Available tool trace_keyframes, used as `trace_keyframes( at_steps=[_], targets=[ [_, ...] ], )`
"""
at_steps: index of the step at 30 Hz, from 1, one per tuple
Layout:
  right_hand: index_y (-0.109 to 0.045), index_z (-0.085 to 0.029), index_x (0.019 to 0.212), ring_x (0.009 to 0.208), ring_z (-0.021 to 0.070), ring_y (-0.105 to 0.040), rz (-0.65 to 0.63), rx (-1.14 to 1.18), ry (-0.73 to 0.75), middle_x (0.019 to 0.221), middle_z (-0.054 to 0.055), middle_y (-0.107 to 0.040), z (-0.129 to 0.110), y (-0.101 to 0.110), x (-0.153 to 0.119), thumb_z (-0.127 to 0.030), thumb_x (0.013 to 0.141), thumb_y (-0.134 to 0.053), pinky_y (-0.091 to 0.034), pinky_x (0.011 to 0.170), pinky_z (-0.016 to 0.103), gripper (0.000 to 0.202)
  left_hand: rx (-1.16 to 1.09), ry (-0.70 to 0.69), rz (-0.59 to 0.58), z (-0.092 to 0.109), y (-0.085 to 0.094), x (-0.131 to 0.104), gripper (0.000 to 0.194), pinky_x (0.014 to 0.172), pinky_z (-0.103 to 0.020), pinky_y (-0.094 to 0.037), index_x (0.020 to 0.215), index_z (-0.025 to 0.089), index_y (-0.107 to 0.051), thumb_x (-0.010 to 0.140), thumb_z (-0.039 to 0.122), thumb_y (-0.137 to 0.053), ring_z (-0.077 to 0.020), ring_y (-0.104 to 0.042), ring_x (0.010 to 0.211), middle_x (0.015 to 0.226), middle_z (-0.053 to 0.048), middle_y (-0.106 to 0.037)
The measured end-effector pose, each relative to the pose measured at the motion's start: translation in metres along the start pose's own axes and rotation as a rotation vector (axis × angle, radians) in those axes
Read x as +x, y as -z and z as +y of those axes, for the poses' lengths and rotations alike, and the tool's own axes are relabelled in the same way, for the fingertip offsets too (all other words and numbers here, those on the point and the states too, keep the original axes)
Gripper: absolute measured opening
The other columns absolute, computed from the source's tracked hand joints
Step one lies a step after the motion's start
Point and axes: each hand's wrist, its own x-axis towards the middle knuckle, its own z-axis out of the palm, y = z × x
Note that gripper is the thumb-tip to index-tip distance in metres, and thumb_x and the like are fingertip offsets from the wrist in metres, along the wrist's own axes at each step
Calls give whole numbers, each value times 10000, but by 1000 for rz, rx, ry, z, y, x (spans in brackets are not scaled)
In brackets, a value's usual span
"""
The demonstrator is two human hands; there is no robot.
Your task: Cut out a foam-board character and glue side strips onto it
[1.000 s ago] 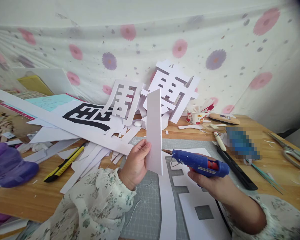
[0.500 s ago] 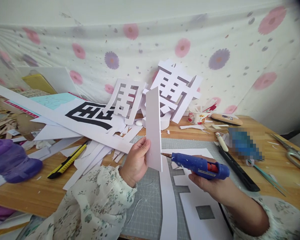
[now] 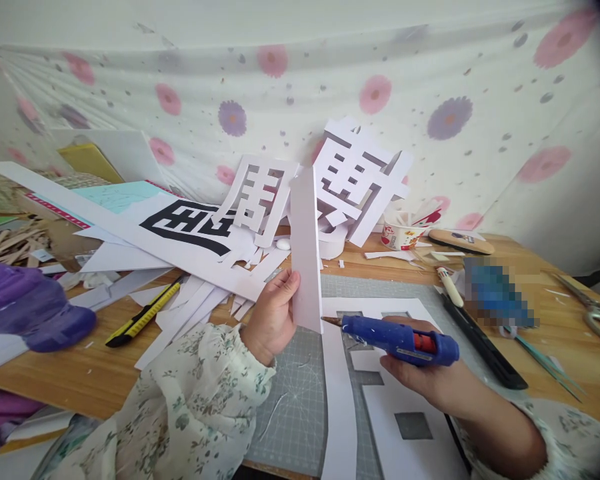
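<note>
My left hand [image 3: 271,316] pinches a white foam board strip [image 3: 305,247] by its lower left edge and holds it upright over the grey cutting mat [image 3: 295,413]. Wrapped around a blue hot glue gun [image 3: 397,339] is my right hand [image 3: 425,380]. The gun's metal nozzle points left and meets the strip's right edge near its bottom corner. Below, a long white strip [image 3: 340,413] and a white cut-out character piece [image 3: 405,453] with square holes lie on the mat.
Finished white raised characters [image 3: 355,180] lean at the back, beside a flat cut-out character [image 3: 260,200]. A yellow utility knife [image 3: 145,313] lies left among paper scraps. To the right are a black cutter [image 3: 485,343], tweezers [image 3: 550,367], scissors [image 3: 597,313] and a paper cup [image 3: 403,230].
The glue gun's nozzle has slid down the strip's right edge toward its bottom corner. The whole view has shifted slightly, with the background now farther right.
</note>
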Motion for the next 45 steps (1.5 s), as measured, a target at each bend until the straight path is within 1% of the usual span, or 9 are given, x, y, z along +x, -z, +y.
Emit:
trace_keyframes(
  at_steps=[8,13,19,23,26,30,33,37,45],
  targets=[
    [-531,-242,548,539,168,-514,-67,0,37,549,4,-543,-1,0,1,-233,709,-617,-462,505,288,182,-22,-24,20,0,3,3,239,671,-292,-510,988,202,-727,835,382,-763,-157,-647,664,757,5,-722],
    [-453,-225,566,521,137,-454,-129,-53,84,564,-18,-495,-1,-1,2,-242,753,-595,-393,500,279,236,-11,-30,4,1,4,3,279,646,-289,-488,1019,200,-724,831,403,-763,-141,-596,566,652,28,-669],
    [-477,-229,577,532,153,-476,-133,-117,139,581,-1,-522,-3,-1,3,-254,781,-594,-392,512,295,236,0,-34,-18,2,3,2,340,684,-304,-480,1087,213,-716,830,432,-758,-169,-619,620,644,20,-664],
    [-595,-236,605,576,182,-556,-92,-19,131,624,28,-604,1,4,1,-292,800,-646,-464,550,312,210,-5,-9,-7,3,2,2,313,608,-272,-466,1003,199,-724,801,430,-786,-147,-583,571,600,29,-637],
    [-694,-239,740,669,210,-650,-33,133,80,748,52,-701,11,5,-2,-323,821,-688,-530,602,322,117,5,37,13,2,1,1,307,550,-242,-461,889,181,-717,748,430,-827,-121,-559,529,604,28,-640],
    [-714,-269,942,746,234,-703,158,302,-10,866,56,-750,21,3,-4,-354,798,-757,-567,604,325,172,97,153,-8,0,-1,-2,326,518,-223,-467,809,164,-706,723,450,-837,-112,-560,522,606,18,-638],
    [-715,-269,900,748,234,-692,261,245,13,870,55,-733,22,3,-4,-359,801,-760,-565,619,339,141,175,184,-26,0,-2,-5,333,509,-211,-459,795,168,-710,720,467,-833,-102,-535,501,546,39,-581],
    [-662,-264,786,680,216,-645,272,104,93,792,40,-682,19,8,-2,-354,839,-704,-531,611,352,113,276,180,-28,0,-3,-6,377,502,-204,-435,774,174,-707,712,528,-821,-91,-497,484,501,62,-511],
    [-466,-259,668,496,155,-474,280,-69,190,596,-20,-505,10,12,3,-265,829,-641,-395,468,306,237,438,140,-27,0,0,-3,383,511,-202,-402,790,181,-716,768,561,-759,-69,-438,485,579,53,-565]
  ],
)
